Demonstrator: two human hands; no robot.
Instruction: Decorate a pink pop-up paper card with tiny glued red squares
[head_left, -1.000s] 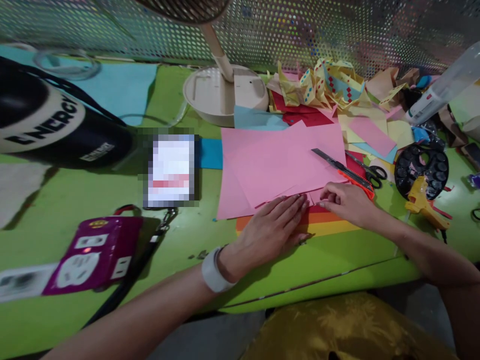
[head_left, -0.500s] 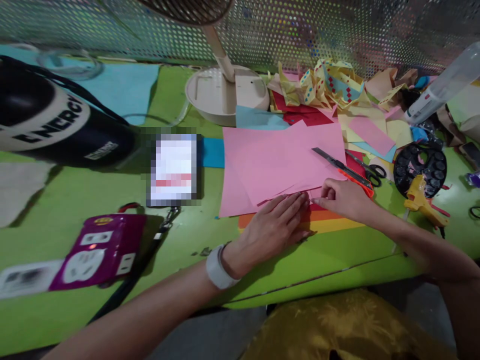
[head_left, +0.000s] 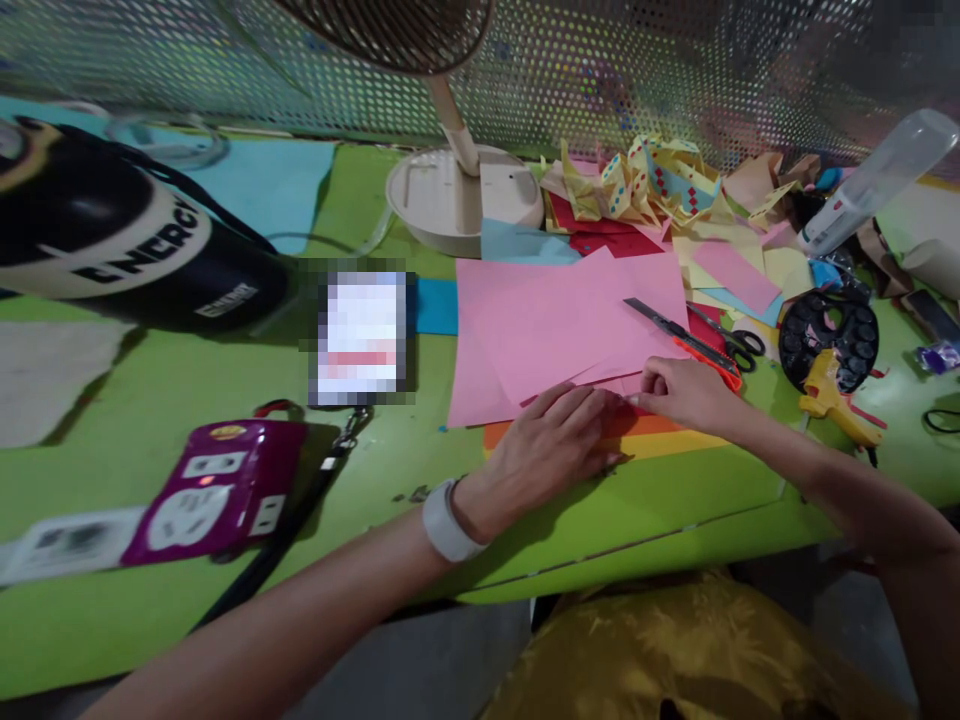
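My left hand (head_left: 551, 435) lies over the near edge of a stack of pink paper (head_left: 570, 315), fingers bent a little and thumb apart. Beside its fingertips my right hand (head_left: 694, 395) is closed in a pinch at a small folded pink paper piece (head_left: 624, 383); the fingers partly hide it. Under the hands show the edges of orange and yellow paper (head_left: 660, 446). An orange utility knife (head_left: 701, 352) with its blade out rests on the pink stack, just beyond my right hand. Black scissors (head_left: 739, 345) lie to its right.
Paper scraps (head_left: 660, 185) pile up at the back, near a fan base (head_left: 435, 205). To the right are a black palette (head_left: 829, 335), a yellow glue gun (head_left: 836, 400) and a clear bottle (head_left: 870, 185). A phone (head_left: 364, 335), purple pouch (head_left: 217, 485) and black bottle (head_left: 150, 240) occupy the left.
My left fingers have bent more and drawn up against my right fingertips at the pink paper edge. The view has shifted slightly.
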